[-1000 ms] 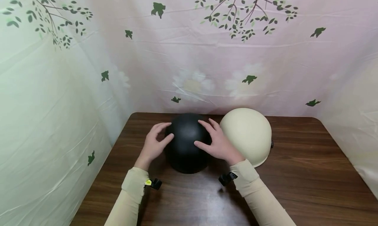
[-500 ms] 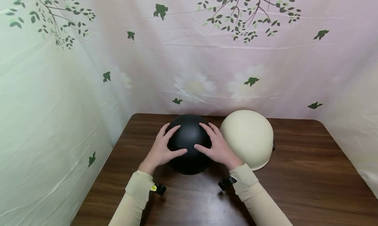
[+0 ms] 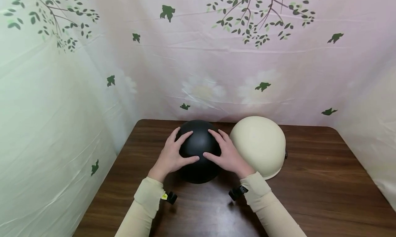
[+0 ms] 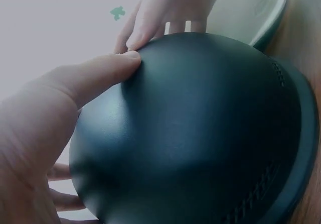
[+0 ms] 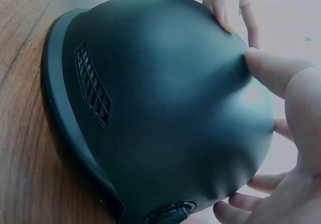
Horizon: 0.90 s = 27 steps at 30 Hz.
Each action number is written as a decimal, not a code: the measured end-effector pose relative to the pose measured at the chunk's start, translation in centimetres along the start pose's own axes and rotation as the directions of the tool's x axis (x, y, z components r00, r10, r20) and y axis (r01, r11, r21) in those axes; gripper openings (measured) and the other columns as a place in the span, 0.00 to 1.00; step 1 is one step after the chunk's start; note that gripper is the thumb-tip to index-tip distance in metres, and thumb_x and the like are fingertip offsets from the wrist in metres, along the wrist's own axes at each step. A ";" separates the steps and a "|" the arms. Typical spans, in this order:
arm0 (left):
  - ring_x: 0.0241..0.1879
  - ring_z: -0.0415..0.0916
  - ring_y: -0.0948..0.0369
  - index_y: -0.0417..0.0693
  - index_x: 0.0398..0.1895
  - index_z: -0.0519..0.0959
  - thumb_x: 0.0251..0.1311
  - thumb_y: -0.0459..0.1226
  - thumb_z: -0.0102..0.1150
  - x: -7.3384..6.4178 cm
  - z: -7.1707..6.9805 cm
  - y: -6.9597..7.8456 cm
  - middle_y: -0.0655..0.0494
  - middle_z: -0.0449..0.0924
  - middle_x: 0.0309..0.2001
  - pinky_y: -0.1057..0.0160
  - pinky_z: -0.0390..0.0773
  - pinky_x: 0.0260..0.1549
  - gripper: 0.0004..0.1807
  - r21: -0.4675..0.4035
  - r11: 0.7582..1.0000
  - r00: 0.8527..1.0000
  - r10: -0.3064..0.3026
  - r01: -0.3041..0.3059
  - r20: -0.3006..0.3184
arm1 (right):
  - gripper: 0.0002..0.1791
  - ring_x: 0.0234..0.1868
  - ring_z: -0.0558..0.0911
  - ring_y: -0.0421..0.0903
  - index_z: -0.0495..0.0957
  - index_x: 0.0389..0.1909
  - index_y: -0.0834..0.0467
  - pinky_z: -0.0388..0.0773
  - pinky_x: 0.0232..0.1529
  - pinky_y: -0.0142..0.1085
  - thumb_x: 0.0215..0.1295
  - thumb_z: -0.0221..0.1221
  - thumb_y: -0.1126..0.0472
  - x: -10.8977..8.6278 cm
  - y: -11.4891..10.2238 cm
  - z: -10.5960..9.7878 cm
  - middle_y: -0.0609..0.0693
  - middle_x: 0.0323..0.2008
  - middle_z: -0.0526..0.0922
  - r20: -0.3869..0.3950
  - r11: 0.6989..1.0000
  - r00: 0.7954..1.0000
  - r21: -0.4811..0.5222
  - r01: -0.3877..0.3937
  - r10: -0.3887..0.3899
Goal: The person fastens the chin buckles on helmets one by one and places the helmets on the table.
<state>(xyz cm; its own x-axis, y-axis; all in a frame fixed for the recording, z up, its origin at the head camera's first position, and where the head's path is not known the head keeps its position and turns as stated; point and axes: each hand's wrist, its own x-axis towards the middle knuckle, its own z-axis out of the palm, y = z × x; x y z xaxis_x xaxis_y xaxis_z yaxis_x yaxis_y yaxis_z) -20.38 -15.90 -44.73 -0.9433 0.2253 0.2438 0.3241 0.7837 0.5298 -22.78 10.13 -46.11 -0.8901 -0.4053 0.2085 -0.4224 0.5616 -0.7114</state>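
A black half-shell helmet (image 3: 200, 144) sits dome up on the wooden table. My left hand (image 3: 171, 157) holds its left side, thumb over the near face and fingers spread round the dome. On the opposite side my right hand (image 3: 229, 155) holds it in the same way, with the two thumbs almost meeting. In the right wrist view a vent grille (image 5: 93, 83) and a round side fitting (image 5: 170, 213) show near the helmet's rim. The helmet's inside is hidden. Just right of my right hand stands a cream helmet (image 3: 260, 144), also dome up.
The brown table (image 3: 321, 182) reaches back to a patterned curtain (image 3: 198, 58). More curtain (image 3: 62, 127) hangs along the left side. A small dark fitting (image 3: 286, 154) sticks out on the cream helmet's right. Each wrist carries a small black camera (image 3: 171, 197).
My left hand has moved right and onto the black helmet, its thumb sliding over the dome towards the right thumb. The right hand stays nearly where it was. Neither helmet has visibly moved.
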 end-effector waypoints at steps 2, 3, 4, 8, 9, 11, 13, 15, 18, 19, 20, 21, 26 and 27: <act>0.78 0.54 0.38 0.74 0.79 0.64 0.52 0.64 0.76 0.0 0.0 0.0 0.45 0.47 0.84 0.30 0.73 0.62 0.51 0.004 1.000 1.000 -0.003 0.003 0.007 | 0.48 0.80 0.58 0.65 0.56 0.83 0.40 0.66 0.70 0.67 0.67 0.67 0.36 -0.1 0.0 -0.1 0.63 0.82 0.49 0.004 1.000 1.000 -0.005 0.001 -0.001; 0.78 0.54 0.38 0.74 0.80 0.64 0.52 0.64 0.76 0.0 0.0 0.0 0.45 0.46 0.84 0.30 0.72 0.63 0.51 0.004 1.000 1.000 -0.006 0.006 0.012 | 0.48 0.80 0.58 0.65 0.56 0.83 0.40 0.66 0.70 0.67 0.67 0.68 0.37 -0.1 0.1 -0.2 0.63 0.82 0.50 0.004 1.000 1.000 -0.011 0.005 -0.005; 0.79 0.53 0.38 0.74 0.80 0.64 0.52 0.64 0.76 0.0 0.0 0.1 0.46 0.46 0.84 0.30 0.72 0.63 0.51 0.002 1.000 1.000 -0.008 0.008 0.015 | 0.48 0.80 0.59 0.65 0.57 0.83 0.41 0.66 0.70 0.66 0.67 0.68 0.37 -0.2 0.1 -0.3 0.63 0.82 0.51 0.004 1.000 1.000 -0.014 0.011 -0.011; 0.79 0.53 0.39 0.75 0.80 0.63 0.53 0.64 0.76 0.1 0.0 0.1 0.47 0.45 0.84 0.30 0.71 0.64 0.51 -0.018 1.000 1.000 -0.011 0.011 0.024 | 0.45 0.79 0.60 0.64 0.61 0.81 0.47 0.68 0.70 0.65 0.68 0.69 0.41 -0.4 0.1 -1.1 0.63 0.81 0.53 -0.030 0.998 0.998 -0.033 0.046 -0.047; 0.79 0.53 0.39 0.76 0.80 0.63 0.52 0.64 0.76 0.1 0.0 0.1 0.48 0.45 0.84 0.30 0.71 0.64 0.51 -0.023 1.000 1.000 -0.013 0.014 0.024 | 0.44 0.79 0.61 0.64 0.62 0.80 0.48 0.69 0.69 0.64 0.68 0.69 0.42 -0.5 0.1 -1.5 0.62 0.81 0.54 -0.048 0.998 0.997 -0.040 0.058 -0.060; 0.79 0.53 0.39 0.77 0.80 0.63 0.52 0.64 0.76 0.1 0.0 0.0 0.48 0.45 0.85 0.29 0.71 0.64 0.51 -0.034 0.999 1.000 -0.015 0.016 0.020 | 0.41 0.78 0.62 0.62 0.65 0.78 0.51 0.69 0.69 0.63 0.69 0.70 0.46 -0.7 0.0 -2.3 0.61 0.80 0.57 -0.097 0.995 0.992 -0.054 0.081 -0.086; 0.79 0.53 0.39 0.78 0.80 0.63 0.52 0.64 0.76 0.1 0.1 -0.2 0.49 0.45 0.85 0.29 0.71 0.63 0.51 -0.040 0.999 1.000 -0.018 0.019 0.019 | 0.38 0.77 0.64 0.62 0.69 0.75 0.53 0.69 0.69 0.62 0.69 0.70 0.49 -0.9 0.0 -3.4 0.61 0.78 0.60 -0.168 0.991 0.977 -0.068 0.118 -0.128; 0.79 0.53 0.39 0.78 0.80 0.63 0.52 0.63 0.76 0.1 0.1 -0.3 0.50 0.45 0.85 0.29 0.71 0.63 0.51 -0.043 0.999 1.000 -0.018 0.019 0.019 | 0.33 0.75 0.67 0.61 0.74 0.71 0.56 0.70 0.69 0.62 0.67 0.72 0.54 -1.1 0.1 -4.7 0.61 0.75 0.66 -0.252 0.981 0.949 -0.088 0.170 -0.187; 0.79 0.54 0.39 0.79 0.80 0.62 0.52 0.63 0.76 0.3 0.1 -0.4 0.50 0.45 0.85 0.29 0.71 0.63 0.51 -0.042 0.999 1.000 -0.011 0.012 0.025 | 0.28 0.72 0.70 0.62 0.79 0.63 0.60 0.69 0.67 0.62 0.63 0.73 0.60 -1.4 0.7 -6.7 0.63 0.70 0.71 -0.353 0.959 0.893 -0.147 0.241 -0.278; 0.78 0.54 0.39 0.79 0.80 0.62 0.52 0.63 0.77 0.4 0.1 -0.4 0.50 0.45 0.85 0.29 0.71 0.63 0.51 -0.043 0.999 1.000 -0.007 0.009 0.026 | 0.27 0.71 0.71 0.64 0.80 0.61 0.61 0.68 0.67 0.63 0.62 0.74 0.61 -1.5 0.9 -7.3 0.65 0.68 0.73 -0.377 0.952 0.876 -0.173 0.254 -0.302; 0.78 0.54 0.39 0.79 0.80 0.62 0.52 0.63 0.77 0.5 0.1 -0.5 0.50 0.45 0.85 0.29 0.71 0.63 0.51 -0.044 0.999 1.000 -0.005 0.006 0.025 | 0.26 0.71 0.71 0.65 0.81 0.59 0.61 0.67 0.67 0.63 0.61 0.74 0.62 -1.6 1.2 -8.0 0.65 0.68 0.73 -0.387 0.946 0.867 -0.201 0.253 -0.314; 0.78 0.54 0.39 0.79 0.80 0.62 0.52 0.63 0.77 0.6 0.1 -0.5 0.49 0.45 0.85 0.29 0.71 0.63 0.51 -0.044 0.999 1.000 -0.002 0.003 0.025 | 0.26 0.70 0.70 0.67 0.81 0.59 0.61 0.66 0.67 0.64 0.60 0.74 0.62 -1.7 1.6 -8.6 0.66 0.68 0.73 -0.390 0.942 0.864 -0.229 0.244 -0.319; 0.79 0.54 0.39 0.80 0.80 0.61 0.53 0.63 0.76 0.8 0.0 -0.7 0.49 0.45 0.84 0.29 0.71 0.63 0.51 -0.047 0.999 1.000 -0.003 0.004 0.019 | 0.31 0.68 0.66 0.76 0.80 0.62 0.60 0.63 0.63 0.72 0.59 0.74 0.53 -2.5 3.7 -10.9 0.70 0.70 0.68 -0.342 0.916 0.910 -0.391 0.091 -0.236; 0.79 0.54 0.39 0.80 0.80 0.61 0.53 0.63 0.76 0.9 0.0 -0.8 0.49 0.45 0.85 0.29 0.71 0.63 0.51 -0.047 0.999 1.000 -0.005 0.006 0.020 | 0.33 0.68 0.65 0.77 0.79 0.63 0.59 0.63 0.61 0.73 0.60 0.74 0.50 -2.7 4.1 -11.2 0.70 0.71 0.67 -0.328 0.904 0.922 -0.424 0.052 -0.207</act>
<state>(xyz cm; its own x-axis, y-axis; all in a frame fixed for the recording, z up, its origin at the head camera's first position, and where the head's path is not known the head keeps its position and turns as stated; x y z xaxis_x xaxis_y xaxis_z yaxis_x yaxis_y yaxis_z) -21.47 -16.30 -44.94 -0.9461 0.2329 0.2251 0.3217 0.7569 0.5689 -24.08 21.60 -42.06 -0.7891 -0.2528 0.5598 -0.5009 0.7924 -0.3482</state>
